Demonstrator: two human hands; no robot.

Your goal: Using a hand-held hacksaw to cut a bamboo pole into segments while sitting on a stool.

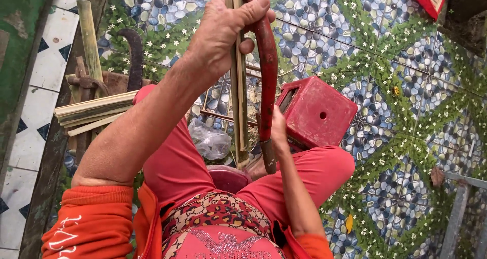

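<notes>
**Bamboo strip held upright against a red-handled blade**

Knees came first: you sat low on a dark red stool (228,178), legs in red cloth spread to either side, with a crumpled clear plastic bag (209,140) lying on the floor between them.

Your right hand (278,132) was closed low around the red-handled tool (267,76) near its bottom end, though the fingers were partly hidden behind it. To split cleanly, I judged that grip needed to stay low and firm, so the edge would not wander off the grain.

Your left hand (223,33) was clenched higher up, fingers wrapped over both the bamboo strip (238,107) and the tool's shaft, pinning them side by side. The strip stood nearly upright, its foot down by the stool. Fingers that close to the working edge were the risk; you did well to keep the thumb on top.

Beyond lay a red plastic box (317,112) just beside your right knee, a bundle of cut bamboo strips (94,112) to your left, and the pebble-patterned tile floor (406,61).
</notes>
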